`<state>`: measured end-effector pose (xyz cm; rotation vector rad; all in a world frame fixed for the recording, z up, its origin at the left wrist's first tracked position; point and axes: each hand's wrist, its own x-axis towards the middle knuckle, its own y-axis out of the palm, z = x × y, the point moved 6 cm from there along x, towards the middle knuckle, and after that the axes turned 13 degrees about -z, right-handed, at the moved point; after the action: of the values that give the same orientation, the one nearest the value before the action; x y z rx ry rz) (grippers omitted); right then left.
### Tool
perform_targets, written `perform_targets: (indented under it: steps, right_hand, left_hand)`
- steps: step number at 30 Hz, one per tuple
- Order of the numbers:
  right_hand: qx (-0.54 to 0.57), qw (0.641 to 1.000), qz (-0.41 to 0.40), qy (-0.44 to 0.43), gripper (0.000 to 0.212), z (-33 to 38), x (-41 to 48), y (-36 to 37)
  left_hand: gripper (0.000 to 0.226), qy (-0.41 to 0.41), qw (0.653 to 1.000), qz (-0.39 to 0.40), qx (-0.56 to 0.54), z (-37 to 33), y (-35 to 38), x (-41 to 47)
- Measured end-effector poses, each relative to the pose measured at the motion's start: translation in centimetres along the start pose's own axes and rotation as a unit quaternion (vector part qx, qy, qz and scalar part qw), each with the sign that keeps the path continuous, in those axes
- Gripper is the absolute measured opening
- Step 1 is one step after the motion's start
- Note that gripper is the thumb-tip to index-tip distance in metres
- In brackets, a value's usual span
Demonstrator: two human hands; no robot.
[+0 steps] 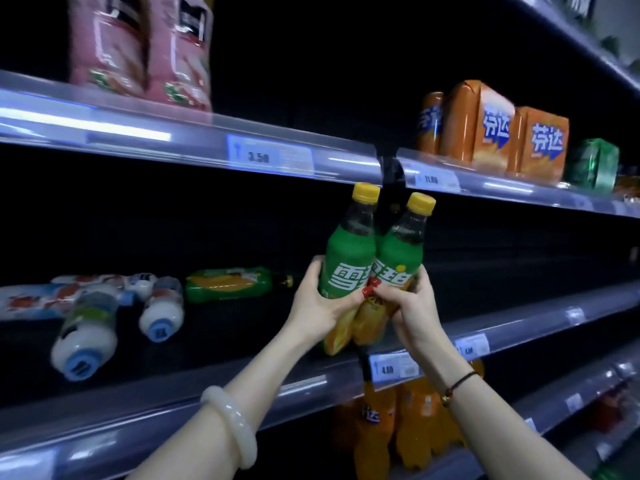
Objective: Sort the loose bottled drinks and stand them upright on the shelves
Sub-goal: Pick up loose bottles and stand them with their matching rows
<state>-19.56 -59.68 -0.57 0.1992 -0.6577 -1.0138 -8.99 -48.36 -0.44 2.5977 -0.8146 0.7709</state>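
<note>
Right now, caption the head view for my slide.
Left hand and right hand hold two green bottles before the middle shelf.

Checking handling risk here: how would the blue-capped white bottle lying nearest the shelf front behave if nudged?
The white bottle lies on its side and looks round, so it would probably roll when pushed. The raised front lip before it might stop it. It looks like smooth rigid plastic, so likely stiff, perhaps slippery.

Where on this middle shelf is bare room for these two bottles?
The middle shelf lies bare right of the lying green bottle, behind the left hand and right hand, to its far right. Its left end is crowded with toppled white bottles.
</note>
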Motion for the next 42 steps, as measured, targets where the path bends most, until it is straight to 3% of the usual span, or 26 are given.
perform_targets:
  steps: [10,14,17,20,22,24,29,33,38,42]
  right_hand:
    - [-0.065,0.998,-0.001,0.024,0.047,-2.5,8.8,-5.2]
    - [-0.079,0.996,0.019,0.046,0.043,-3.6,12.4,-6.5]
    - [-0.088,0.994,0.039,0.051,0.039,-4.7,14.4,-7.5]
    - [-0.144,0.988,0.057,0.029,0.070,-5.6,15.5,-8.0]
    - [-0.119,0.986,0.107,0.042,0.095,-6.4,16.5,-8.0]
    - [-0.081,0.983,0.145,0.079,0.103,-7.5,17.5,-7.6]
    - [-0.029,0.971,0.211,0.108,0.068,-8.5,18.5,-6.9]
    - [-0.036,0.970,0.217,0.105,0.057,-9.5,19.3,-6.7]
    - [-0.056,0.973,0.202,0.095,0.057,-9.5,19.3,-6.6]
    - [-0.200,0.974,0.100,-0.035,0.082,-8.1,18.4,-7.7]
  left_hand:
    - [0.058,-0.076,0.996,-0.032,-0.037,6.8,7.0,4.5]
    - [0.057,-0.076,0.995,-0.061,-0.014,8.1,9.7,5.9]
    - [0.070,-0.079,0.989,-0.106,0.065,9.5,10.9,6.8]
    - [0.066,-0.081,0.974,-0.146,0.155,10.3,11.3,7.2]
    - [0.071,-0.066,0.968,-0.171,0.171,10.6,11.8,7.6]
    - [0.084,-0.060,0.969,-0.173,0.167,11.0,12.1,8.1]
    - [0.066,-0.044,0.976,-0.168,0.134,11.4,12.8,9.1]
    - [0.058,-0.045,0.975,-0.182,0.121,12.1,12.6,9.8]
    - [0.064,-0.061,0.976,-0.169,0.127,12.0,12.6,9.7]
    - [0.072,-0.076,0.972,-0.160,0.157,11.7,12.3,8.5]
